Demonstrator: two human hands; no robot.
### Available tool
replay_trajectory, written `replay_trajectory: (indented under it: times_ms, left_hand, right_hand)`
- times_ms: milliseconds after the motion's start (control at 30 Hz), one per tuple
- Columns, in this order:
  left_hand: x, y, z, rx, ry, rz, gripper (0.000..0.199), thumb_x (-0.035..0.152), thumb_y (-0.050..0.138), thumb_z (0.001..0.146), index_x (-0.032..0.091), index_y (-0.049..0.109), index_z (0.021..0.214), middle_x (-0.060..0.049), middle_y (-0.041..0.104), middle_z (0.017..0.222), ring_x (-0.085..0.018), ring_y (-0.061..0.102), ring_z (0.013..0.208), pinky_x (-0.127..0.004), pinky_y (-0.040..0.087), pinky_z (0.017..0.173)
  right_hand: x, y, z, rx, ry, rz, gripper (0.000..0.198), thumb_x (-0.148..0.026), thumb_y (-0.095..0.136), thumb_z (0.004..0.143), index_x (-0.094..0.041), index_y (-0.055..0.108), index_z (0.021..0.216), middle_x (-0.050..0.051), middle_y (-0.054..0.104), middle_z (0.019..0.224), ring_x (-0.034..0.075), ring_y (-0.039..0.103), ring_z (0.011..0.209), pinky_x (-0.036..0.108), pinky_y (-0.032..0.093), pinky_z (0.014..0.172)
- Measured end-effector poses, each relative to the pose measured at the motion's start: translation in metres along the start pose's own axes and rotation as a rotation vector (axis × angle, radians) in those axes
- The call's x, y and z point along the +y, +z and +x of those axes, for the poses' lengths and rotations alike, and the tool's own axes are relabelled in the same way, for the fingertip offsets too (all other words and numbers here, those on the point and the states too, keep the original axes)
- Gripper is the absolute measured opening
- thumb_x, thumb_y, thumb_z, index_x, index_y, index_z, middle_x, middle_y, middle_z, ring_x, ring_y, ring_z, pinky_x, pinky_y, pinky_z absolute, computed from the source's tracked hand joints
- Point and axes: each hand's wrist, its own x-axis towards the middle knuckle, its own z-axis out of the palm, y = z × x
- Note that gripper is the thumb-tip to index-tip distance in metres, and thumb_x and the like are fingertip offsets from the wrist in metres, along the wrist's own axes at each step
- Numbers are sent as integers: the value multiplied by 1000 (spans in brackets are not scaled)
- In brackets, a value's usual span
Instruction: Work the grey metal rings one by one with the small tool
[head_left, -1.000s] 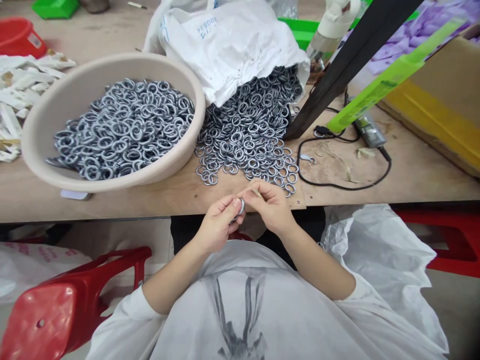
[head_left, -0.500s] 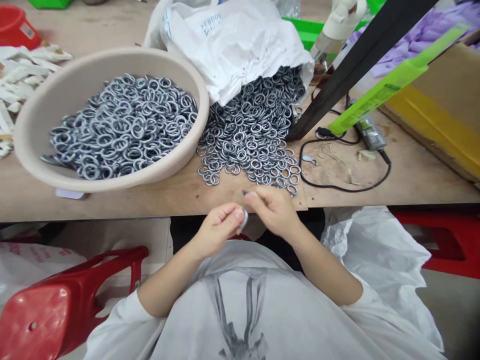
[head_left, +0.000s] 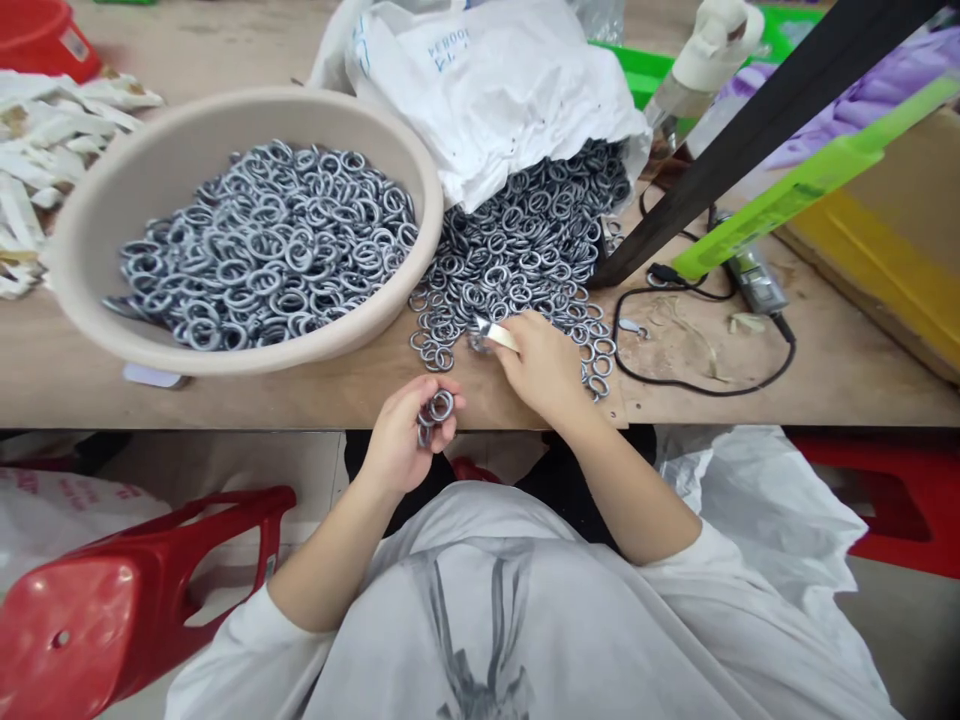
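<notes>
Near the table's front edge, my left hand is curled around a few grey rings, which show between the thumb and fingers. My right hand is at the near side of a loose pile of grey rings, fingers closed on a small knife with a pale handle and a pointed metal tip. That tip points left over the pile's edge. A blurred ring lies just under it; whether the two touch I cannot tell.
A large beige basin full of similar rings stands left of the pile. The rings spill from a white sack. A black post, a green strip and a black cable are on the right. A red stool stands lower left.
My right hand has moved forward from beside my left hand to the ring pile, with the knife. My left hand has shifted left and turned, showing the rings in it.
</notes>
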Motion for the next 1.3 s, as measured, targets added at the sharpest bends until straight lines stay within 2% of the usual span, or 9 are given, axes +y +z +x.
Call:
replay_trajectory:
  times_ms: [167, 367, 533, 600, 733, 867, 1033, 1200, 1300]
  left_hand:
    - [-6, 9, 12, -88, 209, 328, 33, 48, 67, 83, 16, 61, 89, 2, 56, 71, -6, 42, 51, -20, 30, 46]
    - [-10, 20, 15, -77, 415, 820, 25, 42, 61, 88, 17, 59, 82, 3, 53, 65, -10, 43, 60, -24, 34, 58]
    - [-13, 28, 12, -294, 225, 521, 34, 50, 56, 91, 17, 59, 82, 2, 55, 67, -8, 41, 54, -21, 33, 52]
    - [-15, 31, 10, -298, 117, 369, 38, 53, 59, 89, 17, 55, 76, 3, 51, 61, -6, 33, 47, -20, 26, 45]
    - [-16, 33, 6, -323, -2, 221, 40, 52, 65, 84, 17, 52, 73, 4, 50, 57, -3, 27, 42, -18, 17, 40]
    - [-14, 33, 1, -335, -38, 124, 38, 49, 67, 83, 16, 51, 71, 4, 50, 56, -2, 25, 40, -16, 15, 37]
    - [-13, 32, 1, -282, -76, 45, 40, 48, 72, 78, 17, 49, 70, 7, 44, 52, -2, 25, 39, -14, 18, 37]
    - [-13, 28, -1, -284, -91, 20, 41, 49, 73, 77, 18, 48, 69, 7, 42, 51, -3, 24, 39, -15, 18, 37]
    - [-14, 22, -11, -394, -81, 82, 42, 51, 71, 80, 16, 52, 67, 3, 47, 51, -4, 30, 41, -17, 21, 40]
  right_hand:
    - [8, -20, -26, -106, -10, 415, 27, -38, 58, 90, -19, 55, 70, -2, 54, 66, 13, 46, 62, 26, 28, 59]
    - [9, -26, -37, -193, 68, 699, 36, -42, 52, 91, -20, 46, 64, -5, 40, 59, 10, 35, 57, 25, 24, 53]
    - [12, -20, -41, -225, 35, 958, 42, -54, 54, 91, -18, 53, 68, -4, 45, 61, 10, 40, 58, 24, 32, 55]
    - [11, -19, -45, -140, 49, 974, 38, -55, 61, 88, -19, 58, 77, -3, 51, 65, 11, 46, 60, 24, 35, 57]
    - [12, -16, -51, -164, -5, 1061, 36, -56, 66, 86, -21, 62, 91, -2, 60, 74, 13, 55, 64, 25, 41, 60]
    - [16, -16, -56, 24, -82, 916, 42, -59, 54, 93, -19, 61, 80, -2, 56, 68, 13, 50, 62, 26, 37, 60]
    - [10, -23, -70, -44, -302, 685, 50, -54, 43, 100, -19, 64, 73, 1, 59, 65, 13, 51, 63, 26, 35, 61]
    - [5, -21, -72, -97, -311, 629, 50, -54, 43, 99, -18, 63, 70, 0, 56, 62, 12, 49, 60, 26, 31, 58]
    - [11, -11, -62, -91, -216, 640, 52, -56, 42, 99, -19, 57, 65, -2, 51, 58, 11, 46, 56, 25, 30, 57]
